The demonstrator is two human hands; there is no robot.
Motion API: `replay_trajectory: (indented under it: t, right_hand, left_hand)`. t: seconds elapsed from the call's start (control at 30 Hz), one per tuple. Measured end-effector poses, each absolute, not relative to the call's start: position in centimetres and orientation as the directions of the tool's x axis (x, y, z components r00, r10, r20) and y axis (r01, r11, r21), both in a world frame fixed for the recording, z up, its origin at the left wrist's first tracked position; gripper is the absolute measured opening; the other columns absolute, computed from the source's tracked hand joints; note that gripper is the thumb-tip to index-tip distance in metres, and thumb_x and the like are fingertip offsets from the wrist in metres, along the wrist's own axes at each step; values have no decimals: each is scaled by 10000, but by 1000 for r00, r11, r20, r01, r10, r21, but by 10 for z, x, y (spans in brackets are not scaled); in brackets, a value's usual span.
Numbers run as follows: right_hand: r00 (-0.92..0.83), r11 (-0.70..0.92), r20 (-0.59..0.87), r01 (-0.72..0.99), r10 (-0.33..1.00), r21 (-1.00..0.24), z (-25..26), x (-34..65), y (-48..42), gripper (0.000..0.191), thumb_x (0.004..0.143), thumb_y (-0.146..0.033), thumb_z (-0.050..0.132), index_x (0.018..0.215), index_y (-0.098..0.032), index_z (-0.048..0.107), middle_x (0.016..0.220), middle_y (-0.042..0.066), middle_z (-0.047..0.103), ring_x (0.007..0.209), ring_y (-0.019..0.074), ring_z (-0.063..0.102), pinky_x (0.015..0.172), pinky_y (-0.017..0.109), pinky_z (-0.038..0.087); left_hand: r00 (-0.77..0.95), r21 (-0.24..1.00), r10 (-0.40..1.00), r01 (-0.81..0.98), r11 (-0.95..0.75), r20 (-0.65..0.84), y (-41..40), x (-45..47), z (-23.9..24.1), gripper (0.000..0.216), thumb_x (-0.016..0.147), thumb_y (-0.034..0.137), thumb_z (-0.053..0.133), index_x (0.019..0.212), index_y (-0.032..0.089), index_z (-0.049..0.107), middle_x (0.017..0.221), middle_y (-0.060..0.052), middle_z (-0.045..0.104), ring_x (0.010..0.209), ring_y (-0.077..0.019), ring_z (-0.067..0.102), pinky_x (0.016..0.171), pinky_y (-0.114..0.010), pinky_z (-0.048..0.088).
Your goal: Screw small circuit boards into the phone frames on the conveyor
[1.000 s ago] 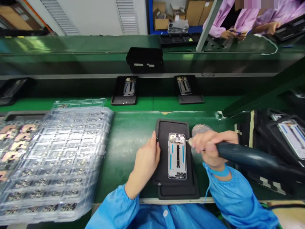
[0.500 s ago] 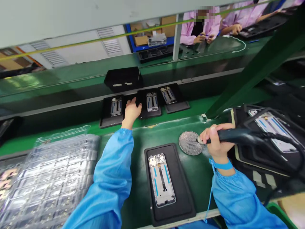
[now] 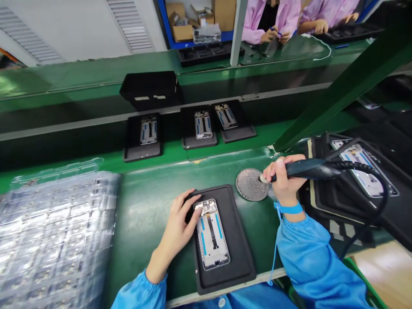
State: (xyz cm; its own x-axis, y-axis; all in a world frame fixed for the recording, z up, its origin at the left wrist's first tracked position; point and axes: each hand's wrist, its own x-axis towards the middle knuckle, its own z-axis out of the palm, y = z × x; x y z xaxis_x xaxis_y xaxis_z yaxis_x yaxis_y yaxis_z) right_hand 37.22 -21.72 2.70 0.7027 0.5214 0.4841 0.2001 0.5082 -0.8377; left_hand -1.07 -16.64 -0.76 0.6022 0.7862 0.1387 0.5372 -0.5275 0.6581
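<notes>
A phone frame point(image 3: 213, 240) with blue strips and a dark ribbon cable lies in a black tray point(image 3: 240, 257) on the green bench in front of me. My left hand point(image 3: 180, 219) is open, its fingers spread over the tray's upper left edge and the frame's top left corner. My right hand point(image 3: 285, 180) is closed round the front of a dark corded tool, by its look an electric screwdriver point(image 3: 309, 168). Its light-coloured nose is over the right edge of a round metal plate full of small holes point(image 3: 249, 185). My right wrist wears a blue strap point(image 3: 289, 208).
Stacked clear plastic trays point(image 3: 54, 236) stand at the left. Beyond the bench edge, black trays point(image 3: 141, 151) hold phone frames beside a black bin point(image 3: 149, 88). A green post point(image 3: 322, 98) slants at the right, above stacked black trays point(image 3: 325, 184). Co-workers in pink point(image 3: 257, 21) work opposite.
My left hand has come back from the far row of trays to the phone frame in front of me. My right hand stays by the perforated plate with the tool. The view has tilted slightly.
</notes>
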Motion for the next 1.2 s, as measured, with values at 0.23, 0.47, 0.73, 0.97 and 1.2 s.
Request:
replay_trajectory:
  t: [0.23, 0.47, 0.73, 0.97, 1.2]
  right_hand:
    - [688, 480, 476, 207, 548, -852, 29, 373, -216, 576, 1105, -645, 1030, 1089, -325, 552, 720, -131, 598, 472, 130, 551, 499, 293, 559]
    - [664, 507, 491, 191, 564, -840, 53, 364, -220, 587, 1076, -626, 1068, 1084, -319, 568, 703, -135, 618, 479, 127, 559, 515, 278, 561]
    - [408, 594, 509, -109, 758, -797, 73, 261, -211, 392, 1207, -520, 936, 1140, -329, 600, 720, -139, 623, 413, 106, 511, 449, 249, 550]
    - [245, 505, 457, -193, 855, -841, 56, 233, -202, 410, 1216, -510, 946, 1170, -333, 579, 754, -140, 652, 428, 111, 562, 450, 255, 572]
    - [249, 501, 456, -165, 855, -849, 55, 235, -205, 398, 1207, -491, 957, 1164, -331, 595, 759, -126, 655, 433, 117, 534, 455, 286, 572]
  left_hand:
    - [636, 543, 756, 584, -603, 156, -186, 10, -26, 528, 1339, 379, 600, 1827, 276, 772, 1951, -220, 636, 1780, -440, 654, 1445, -678, 610]
    - [659, 732, 752, 498, -466, 30, -164, 22, -10, 525, 1315, 352, 617, 1814, 300, 773, 1862, -166, 736, 1742, -398, 673, 1457, -639, 579]
    - [671, 830, 741, 426, -360, -23, -157, 24, -3, 613, 1157, 282, 800, 1771, 279, 799, 1853, -171, 753, 1775, -421, 659, 1514, -706, 533]
    - [682, 842, 731, 399, -364, -7, -162, 34, 1, 579, 1174, 305, 777, 1751, 257, 803, 1850, -165, 760, 1761, -405, 668, 1516, -678, 529]
    - [686, 840, 727, 413, -352, -32, -162, 38, 5, 611, 1146, 270, 777, 1756, 250, 799, 1847, -168, 756, 1755, -413, 658, 1502, -678, 533]
